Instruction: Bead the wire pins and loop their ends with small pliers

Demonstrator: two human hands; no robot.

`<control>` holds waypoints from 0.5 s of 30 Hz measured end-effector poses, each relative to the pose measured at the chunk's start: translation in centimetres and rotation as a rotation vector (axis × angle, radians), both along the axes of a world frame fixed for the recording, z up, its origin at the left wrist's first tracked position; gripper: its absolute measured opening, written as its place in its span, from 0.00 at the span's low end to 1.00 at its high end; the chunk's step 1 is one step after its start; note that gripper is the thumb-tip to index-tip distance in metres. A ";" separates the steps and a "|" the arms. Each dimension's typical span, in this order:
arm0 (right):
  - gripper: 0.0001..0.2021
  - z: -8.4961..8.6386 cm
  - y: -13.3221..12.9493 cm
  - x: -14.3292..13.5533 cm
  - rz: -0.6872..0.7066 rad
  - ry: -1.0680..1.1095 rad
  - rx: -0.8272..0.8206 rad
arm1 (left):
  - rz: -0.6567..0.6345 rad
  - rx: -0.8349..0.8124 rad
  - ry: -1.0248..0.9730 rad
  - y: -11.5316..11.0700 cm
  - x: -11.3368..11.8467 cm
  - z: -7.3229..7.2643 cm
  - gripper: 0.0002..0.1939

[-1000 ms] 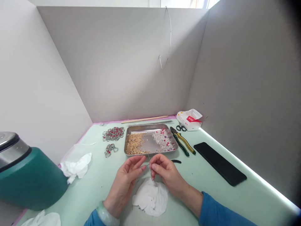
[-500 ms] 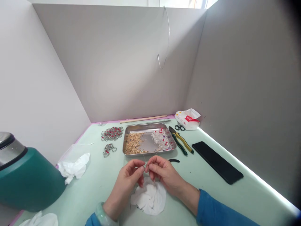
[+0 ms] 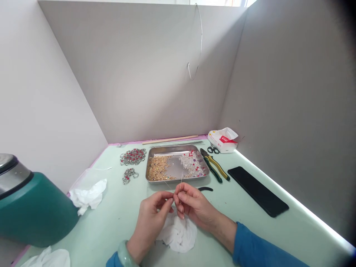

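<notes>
My left hand (image 3: 151,217) and my right hand (image 3: 197,207) meet fingertip to fingertip in front of a metal tray (image 3: 177,147). Both pinch a thin wire (image 3: 181,179), whose fine ends stick up past the fingers. Whether anything is threaded on it is too small to tell. Below the hands lies a crumpled white tissue (image 3: 180,235), partly covered by them. Gold beads (image 3: 158,168) fill the tray's left side; clear and red beads (image 3: 191,165) lie in its right. A black curved handle (image 3: 205,189) pokes out beyond my right hand.
Green-and-yellow pliers (image 3: 215,167), small scissors (image 3: 213,150), a tissue pack (image 3: 222,140) and a black phone (image 3: 258,191) lie right. Beaded chains (image 3: 133,157), another tissue (image 3: 88,195) and a green flask (image 3: 36,211) are left. A wooden stick (image 3: 169,139) and thin wires (image 3: 180,144) lie behind the tray.
My fingertips have come together, and my left hand has shifted slightly right. The wire ends now point differently, one rising more upright above my right fingers. The view has moved slightly.
</notes>
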State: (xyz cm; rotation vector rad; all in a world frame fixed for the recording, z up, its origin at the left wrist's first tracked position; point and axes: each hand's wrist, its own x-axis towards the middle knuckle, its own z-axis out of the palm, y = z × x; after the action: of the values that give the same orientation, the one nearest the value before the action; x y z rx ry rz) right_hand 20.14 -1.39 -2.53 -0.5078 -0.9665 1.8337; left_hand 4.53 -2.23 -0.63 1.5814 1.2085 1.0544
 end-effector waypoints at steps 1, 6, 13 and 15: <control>0.09 0.0 0.0 0.0 -0.007 -0.010 0.006 | 0.011 0.052 0.055 -0.1 -0.1 0.1 0.06; 0.10 -0.3 0.0 -0.3 -0.049 -0.099 0.028 | 0.030 0.239 0.170 -0.5 -0.3 0.2 0.07; 0.11 -0.3 -0.1 -0.7 -0.123 -0.246 0.090 | 0.011 0.449 0.481 -0.3 -0.4 -0.3 0.08; 0.11 -0.4 -0.1 -0.9 -0.132 -0.250 0.101 | -0.008 0.505 0.576 -0.3 -0.4 -0.4 0.08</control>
State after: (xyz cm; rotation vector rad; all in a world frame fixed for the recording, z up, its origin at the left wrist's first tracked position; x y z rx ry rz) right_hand 19.28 -1.54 -2.95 -0.7331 -1.1592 1.6203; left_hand 4.10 -2.53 -1.04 2.3962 1.3636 0.9760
